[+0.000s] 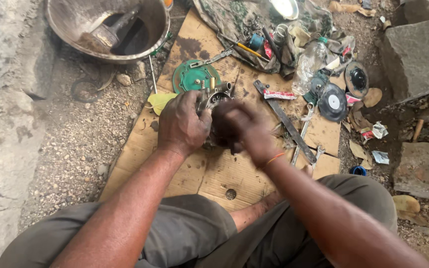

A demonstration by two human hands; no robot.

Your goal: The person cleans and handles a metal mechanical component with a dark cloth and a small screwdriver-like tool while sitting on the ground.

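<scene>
Metal carburettor (213, 97), seemingly gripped by both hands (209, 124).

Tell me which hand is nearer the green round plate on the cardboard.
Left. The left hand sits just below the green round plate, gripping the metal part; the right hand is farther right.

Both forearms stretched forward and converging over the lap. Left hand (182, 124) curled, knuckles up, fingers wrapped around a small metal part (213, 97) and gripping it. Right hand (244, 130) pressed close against the left, fingers bent downward, blurred; grip not discernible. Orange thread band on the right wrist. Skin smeared dark.
</scene>
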